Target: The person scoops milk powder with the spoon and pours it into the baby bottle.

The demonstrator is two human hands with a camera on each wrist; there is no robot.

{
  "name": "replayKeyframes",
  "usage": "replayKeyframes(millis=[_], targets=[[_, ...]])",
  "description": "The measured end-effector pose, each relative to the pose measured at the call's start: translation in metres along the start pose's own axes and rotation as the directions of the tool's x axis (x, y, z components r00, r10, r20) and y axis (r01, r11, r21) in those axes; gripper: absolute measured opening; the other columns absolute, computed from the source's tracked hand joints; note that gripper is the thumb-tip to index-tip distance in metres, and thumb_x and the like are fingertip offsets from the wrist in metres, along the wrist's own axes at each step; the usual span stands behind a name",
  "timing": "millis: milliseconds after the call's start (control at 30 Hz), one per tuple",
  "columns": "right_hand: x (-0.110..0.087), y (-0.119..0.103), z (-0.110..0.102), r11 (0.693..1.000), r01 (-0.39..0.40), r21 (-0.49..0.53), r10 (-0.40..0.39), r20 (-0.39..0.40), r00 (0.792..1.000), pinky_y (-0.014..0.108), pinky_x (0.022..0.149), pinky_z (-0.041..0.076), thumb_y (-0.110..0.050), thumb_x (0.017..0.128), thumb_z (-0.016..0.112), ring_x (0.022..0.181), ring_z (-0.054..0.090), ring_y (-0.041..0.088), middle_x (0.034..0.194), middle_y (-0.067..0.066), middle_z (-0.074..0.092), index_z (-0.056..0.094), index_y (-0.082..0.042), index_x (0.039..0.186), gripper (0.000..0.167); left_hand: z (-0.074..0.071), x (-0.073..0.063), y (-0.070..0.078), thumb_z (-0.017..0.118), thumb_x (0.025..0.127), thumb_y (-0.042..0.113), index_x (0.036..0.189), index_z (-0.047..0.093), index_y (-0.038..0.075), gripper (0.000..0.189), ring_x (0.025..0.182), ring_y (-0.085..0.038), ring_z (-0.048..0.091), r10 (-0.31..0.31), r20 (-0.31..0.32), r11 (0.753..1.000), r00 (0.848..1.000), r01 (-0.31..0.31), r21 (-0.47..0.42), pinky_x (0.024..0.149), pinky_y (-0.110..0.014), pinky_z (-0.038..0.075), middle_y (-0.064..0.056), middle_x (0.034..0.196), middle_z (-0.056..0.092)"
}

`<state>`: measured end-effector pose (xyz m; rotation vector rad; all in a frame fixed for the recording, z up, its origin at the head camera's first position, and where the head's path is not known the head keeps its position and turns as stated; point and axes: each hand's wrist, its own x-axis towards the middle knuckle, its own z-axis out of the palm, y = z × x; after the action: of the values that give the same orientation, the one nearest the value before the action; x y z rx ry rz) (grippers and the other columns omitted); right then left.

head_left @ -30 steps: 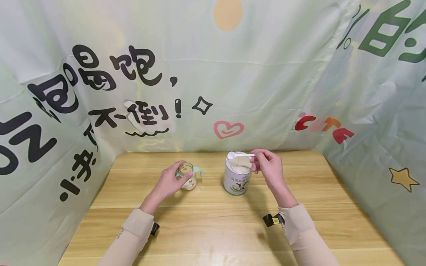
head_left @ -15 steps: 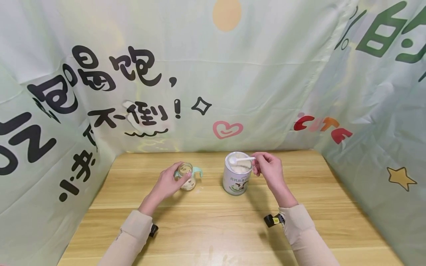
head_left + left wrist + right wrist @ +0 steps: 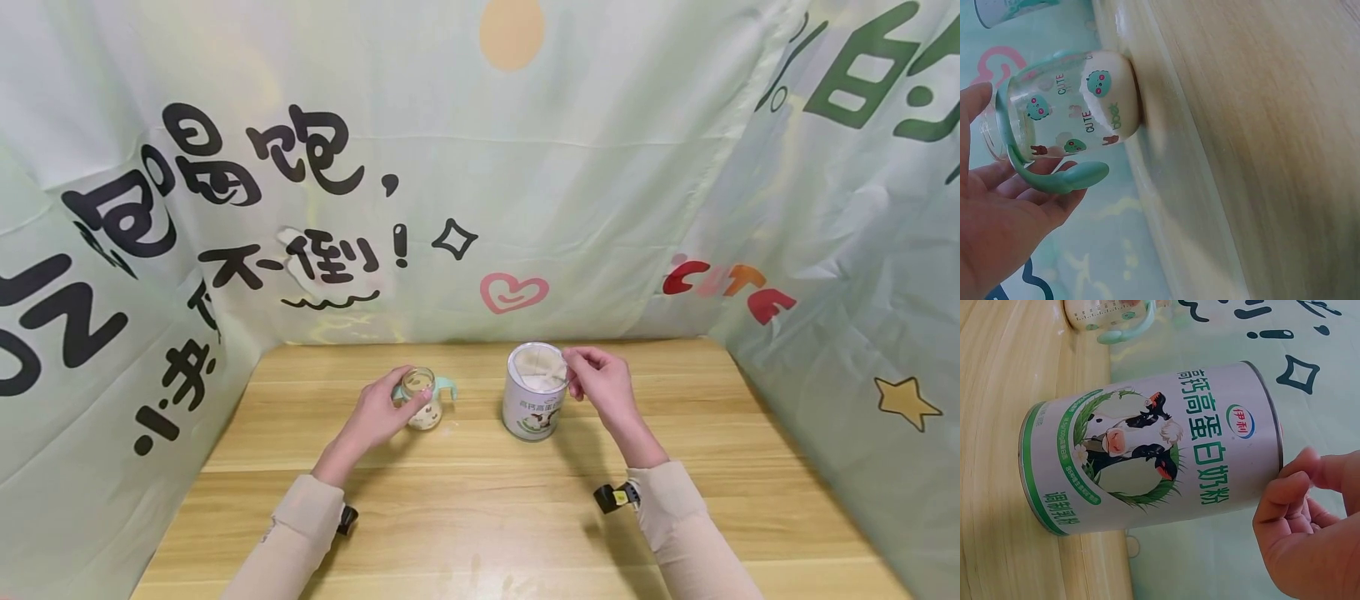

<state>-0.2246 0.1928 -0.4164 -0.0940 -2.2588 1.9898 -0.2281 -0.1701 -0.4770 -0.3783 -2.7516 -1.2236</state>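
A clear baby bottle (image 3: pixel 427 414) with mint-green handles stands upright on the table, without a lid. My left hand (image 3: pixel 381 412) holds it around the neck, thumb at the near side. White powder (image 3: pixel 1124 115) fills its lower part in the left wrist view. To its right stands an open milk powder can (image 3: pixel 1135 453) with a cow on its label. Pale powder (image 3: pixel 537 367) shows inside the can. My right hand (image 3: pixel 604 385) is at the can's right rim, thumb and forefinger pinched together on the white scoop's handle. The scoop's bowl is hidden.
The wooden table (image 3: pixel 465 517) carries the bottle and can near its back edge. A printed cloth (image 3: pixel 600 208) hangs close behind them and along both sides. A few pale specks lie by the bottle.
The scoop, earlier seen over the can's mouth, has dipped down into the can and out of sight. My right hand has lowered slightly to the rim. The left hand and bottle stay put.
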Motion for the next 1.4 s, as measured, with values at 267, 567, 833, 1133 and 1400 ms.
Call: replayKeyframes(millis=[267, 567, 833, 1133, 1400], targets=[[0.0011, 0.0013, -0.0009, 0.999, 0.027, -0.040, -0.026, 0.030, 0.999, 0.019, 0.049, 0.046, -0.031, 0.104, 0.070, 0.052, 0.053, 0.007, 0.066, -0.003, 0.059, 0.069, 0.012, 0.120, 0.046, 0.0001, 0.0000, -0.0004, 0.070, 0.099, 0.052, 0.148, 0.057, 0.011, 0.066, 0.125, -0.035, 0.067, -0.003, -0.005, 1.000, 1.000, 0.003, 0.004, 0.108, -0.057, 0.053, -0.013, 0.132, 0.072], [0.0015, 0.0010, -0.0002, 0.986, 0.059, -0.156, -0.053, 0.043, 0.998, 0.021, 0.046, 0.044, -0.032, 0.102, 0.072, 0.048, 0.051, 0.006, 0.062, -0.002, 0.058, 0.073, 0.009, 0.116, 0.043, 0.0007, 0.0000, -0.0008, 0.070, 0.099, 0.052, 0.149, 0.056, 0.010, 0.068, 0.126, -0.037, 0.066, 0.001, -0.011, 1.000, 1.000, -0.001, 0.005, 0.108, -0.058, 0.053, -0.015, 0.134, 0.071], [0.0000, -0.0031, -0.0025, 0.965, 0.060, -0.254, -0.049, 0.051, 0.998, 0.021, 0.046, 0.040, -0.035, 0.101, 0.072, 0.048, 0.048, 0.006, 0.062, -0.005, 0.057, 0.076, 0.004, 0.115, 0.041, 0.0019, 0.0003, -0.0012, 0.070, 0.098, 0.052, 0.148, 0.058, 0.011, 0.065, 0.124, -0.035, 0.067, 0.004, -0.015, 1.000, 1.000, -0.004, 0.005, 0.107, -0.057, 0.054, -0.014, 0.132, 0.072], [-0.0009, -0.0040, -0.0061, 0.934, 0.053, -0.353, -0.048, 0.022, 0.999, 0.021, 0.048, 0.044, -0.024, 0.101, 0.068, 0.051, 0.051, 0.006, 0.067, -0.003, 0.061, 0.078, 0.001, 0.116, 0.030, 0.0022, 0.0008, -0.0023, 0.071, 0.098, 0.051, 0.148, 0.058, 0.010, 0.065, 0.121, -0.034, 0.069, 0.010, -0.016, 1.000, 1.000, -0.011, -0.008, 0.106, -0.056, 0.055, -0.014, 0.131, 0.073], [-0.0010, -0.0039, -0.0051, 0.918, 0.066, -0.390, -0.068, 0.008, 0.998, 0.022, 0.049, 0.045, -0.023, 0.100, 0.069, 0.055, 0.055, 0.007, 0.074, 0.005, 0.067, 0.079, 0.000, 0.115, 0.029, 0.0031, 0.0018, -0.0032, 0.072, 0.098, 0.050, 0.148, 0.058, 0.010, 0.065, 0.121, -0.034, 0.069, 0.011, -0.017, 1.000, 1.000, -0.011, -0.011, 0.106, -0.056, 0.055, -0.014, 0.130, 0.073]])
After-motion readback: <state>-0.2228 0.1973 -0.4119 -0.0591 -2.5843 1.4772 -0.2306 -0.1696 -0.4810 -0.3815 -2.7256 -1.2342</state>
